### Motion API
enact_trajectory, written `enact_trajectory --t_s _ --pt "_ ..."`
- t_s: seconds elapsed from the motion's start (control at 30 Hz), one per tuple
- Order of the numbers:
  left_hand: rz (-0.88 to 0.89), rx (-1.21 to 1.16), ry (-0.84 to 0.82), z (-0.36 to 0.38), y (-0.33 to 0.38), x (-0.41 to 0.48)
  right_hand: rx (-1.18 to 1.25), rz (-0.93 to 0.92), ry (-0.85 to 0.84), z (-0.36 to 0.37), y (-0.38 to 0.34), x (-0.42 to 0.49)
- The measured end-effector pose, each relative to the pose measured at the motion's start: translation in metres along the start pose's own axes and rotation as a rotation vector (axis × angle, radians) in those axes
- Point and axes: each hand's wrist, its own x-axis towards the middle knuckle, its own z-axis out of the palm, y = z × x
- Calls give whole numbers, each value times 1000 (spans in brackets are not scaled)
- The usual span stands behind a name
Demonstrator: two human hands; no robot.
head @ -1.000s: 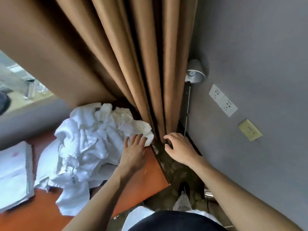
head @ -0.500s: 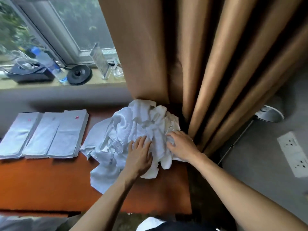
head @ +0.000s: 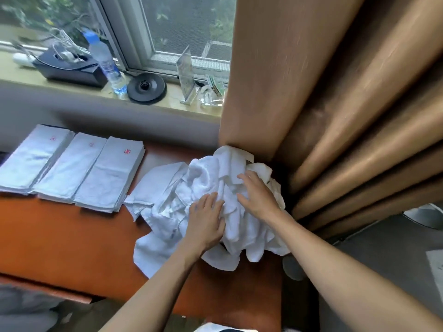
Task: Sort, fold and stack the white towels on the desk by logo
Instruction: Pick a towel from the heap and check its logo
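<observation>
Resting flat, fingers spread, on crumpled towel heap (head: 206,171): left hand (head: 206,224), right hand (head: 257,197). Leftward on counter (head: 60,240), 3 folded stacks (head: 105,173).

right hand (head: 257,195) come from beside curtain (head: 311,92), now on towel pile (head: 211,168)

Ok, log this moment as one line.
stage: sorting | left hand: on towel pile | right hand: on towel pile | folded stacks: three, left of pile
</observation>
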Motion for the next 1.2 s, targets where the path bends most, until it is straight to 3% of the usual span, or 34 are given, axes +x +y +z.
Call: enact_trajectory --t_s 0.2,0.47,0.67,0.8,0.93,1.07,1.2 --pt "-45 28 -59 10 7 -5 65 201 59 12 5 30" --pt "-153 -38 -135 12 19 -8 314 34 182 6 25 18" --pt "-233 -57 -235 4 37 -1 354 -151 222 -35 32 -24" --pt "-307 -136 -167 -7 60 2 389 -208 200 -57 35 -58" --pt "-245 -418 6 -21 84 0 530 -185 187 -80 34 -79" --pt "-115 -402 -145 -16 118 -1 702 -104 138 -106 37 -92" --pt "-160 -419 -25 -1 154 3 722 -140 98 -129 45 -100"
